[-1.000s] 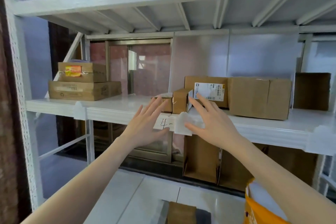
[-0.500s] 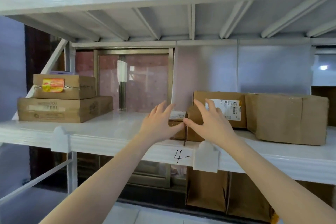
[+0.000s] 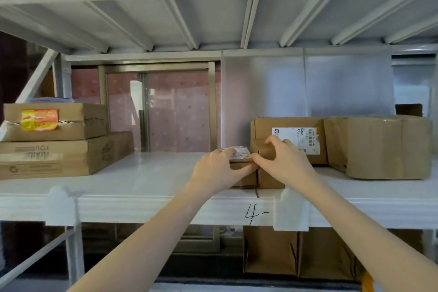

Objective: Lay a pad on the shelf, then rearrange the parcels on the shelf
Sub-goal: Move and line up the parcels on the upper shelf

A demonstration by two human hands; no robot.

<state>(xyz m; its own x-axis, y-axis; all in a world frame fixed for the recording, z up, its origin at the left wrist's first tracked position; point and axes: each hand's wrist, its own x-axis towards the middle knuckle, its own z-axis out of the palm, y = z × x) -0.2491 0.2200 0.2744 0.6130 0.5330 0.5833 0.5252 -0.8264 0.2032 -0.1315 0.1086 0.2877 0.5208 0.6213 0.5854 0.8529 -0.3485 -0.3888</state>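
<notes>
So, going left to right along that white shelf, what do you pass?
Two stacked brown cardboard boxes → left hand on a small labelled parcel → right hand on another small brown parcel → large plain cardboard box.

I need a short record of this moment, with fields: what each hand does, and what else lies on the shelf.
left hand: left hand grips the low small box
right hand: right hand grips the taller small box beside it
behind: labelled box, big box
far left: two stacked boxes
surface: white shelf
</notes>
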